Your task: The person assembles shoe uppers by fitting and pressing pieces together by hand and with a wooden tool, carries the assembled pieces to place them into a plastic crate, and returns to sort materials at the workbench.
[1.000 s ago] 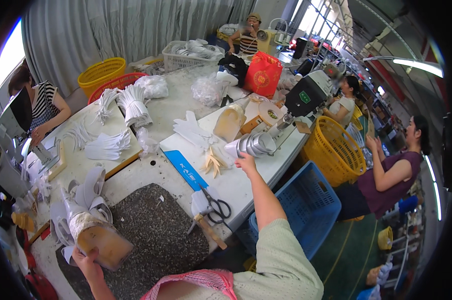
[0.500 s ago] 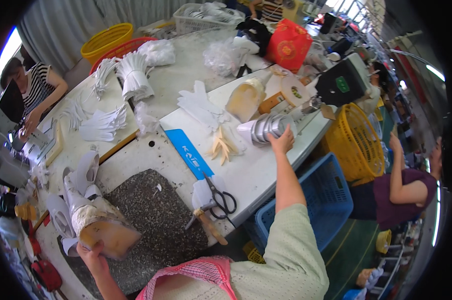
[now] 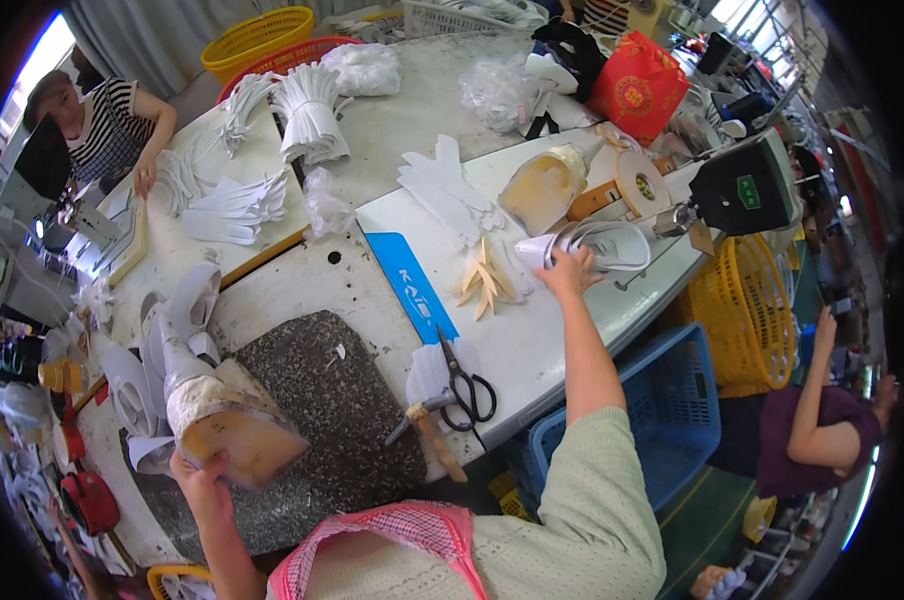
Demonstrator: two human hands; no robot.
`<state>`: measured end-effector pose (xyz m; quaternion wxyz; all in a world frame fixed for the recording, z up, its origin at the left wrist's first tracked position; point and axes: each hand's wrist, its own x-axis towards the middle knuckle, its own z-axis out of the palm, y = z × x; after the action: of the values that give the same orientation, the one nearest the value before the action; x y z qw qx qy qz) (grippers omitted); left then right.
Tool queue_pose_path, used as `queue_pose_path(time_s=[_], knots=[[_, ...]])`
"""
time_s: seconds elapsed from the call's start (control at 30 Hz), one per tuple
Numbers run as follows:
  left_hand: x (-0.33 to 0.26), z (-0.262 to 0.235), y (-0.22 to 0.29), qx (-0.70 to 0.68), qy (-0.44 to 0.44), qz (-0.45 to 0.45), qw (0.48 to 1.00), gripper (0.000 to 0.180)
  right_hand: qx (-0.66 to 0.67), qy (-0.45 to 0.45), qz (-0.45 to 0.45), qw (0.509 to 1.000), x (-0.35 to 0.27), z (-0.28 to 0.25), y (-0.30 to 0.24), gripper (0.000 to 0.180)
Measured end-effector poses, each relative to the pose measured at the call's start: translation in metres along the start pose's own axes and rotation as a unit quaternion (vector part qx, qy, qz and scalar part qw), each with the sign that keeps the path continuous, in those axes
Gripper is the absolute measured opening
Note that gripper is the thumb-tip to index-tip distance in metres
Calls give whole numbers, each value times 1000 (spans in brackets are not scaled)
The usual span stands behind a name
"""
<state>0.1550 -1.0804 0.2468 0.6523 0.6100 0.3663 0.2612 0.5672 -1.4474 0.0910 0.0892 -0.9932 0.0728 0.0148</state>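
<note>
My left hand (image 3: pixel 204 482) is closed on the edge of a tan shoe last (image 3: pixel 242 440) with a rough white crust, its flat end tilted toward me. White curled pieces (image 3: pixel 130 385) lie beside the last on its left. Over the white table, my right hand (image 3: pixel 572 273) is closed around a nested stack of curved white pieces (image 3: pixel 617 243), its fingertips partly hidden among them. Left of that hand are narrow cream strips (image 3: pixel 486 280). A second tan last (image 3: pixel 544 188) lies just beyond the stack.
Black scissors (image 3: pixel 460 385) and a wooden-handled hammer (image 3: pixel 434 438) lie beside the dark stone slab (image 3: pixel 322 400). A blue crate (image 3: pixel 662 400) and a yellow basket (image 3: pixel 747 310) stand right of the table. A co-worker (image 3: pixel 112 120) sits far left, another person (image 3: pixel 817 420) at right.
The whole view has shifted, so the table appears farther right. My right hand has moved leftward along the stack, whose loops now look more spread. My left hand still holds the last.
</note>
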Motion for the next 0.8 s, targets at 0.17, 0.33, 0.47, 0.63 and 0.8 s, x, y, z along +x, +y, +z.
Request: queue_pose_path(time_s=[0.17, 0.33, 0.47, 0.63, 0.8], knots=[[-12, -7, 1, -9, 0, -9, 1000, 41, -4, 85, -17, 996, -15, 38, 16, 27], [-25, -28, 4, -22, -1, 9, 1000, 42, 181, 290, -99, 934, -24, -20, 32, 25], [-37, -29, 8, -14, -9, 26, 1000, 43, 207, 417, -176, 867, -36, -105, 15, 28], [-46, -35, 3, -35, -26, 42, 998, 44, 240, 469, -239, 815, -53, -160, 6, 32], [-58, -36, 10, -65, -46, 27, 996, 44, 240, 452, -256, 820, -82, -172, 15, 30]])
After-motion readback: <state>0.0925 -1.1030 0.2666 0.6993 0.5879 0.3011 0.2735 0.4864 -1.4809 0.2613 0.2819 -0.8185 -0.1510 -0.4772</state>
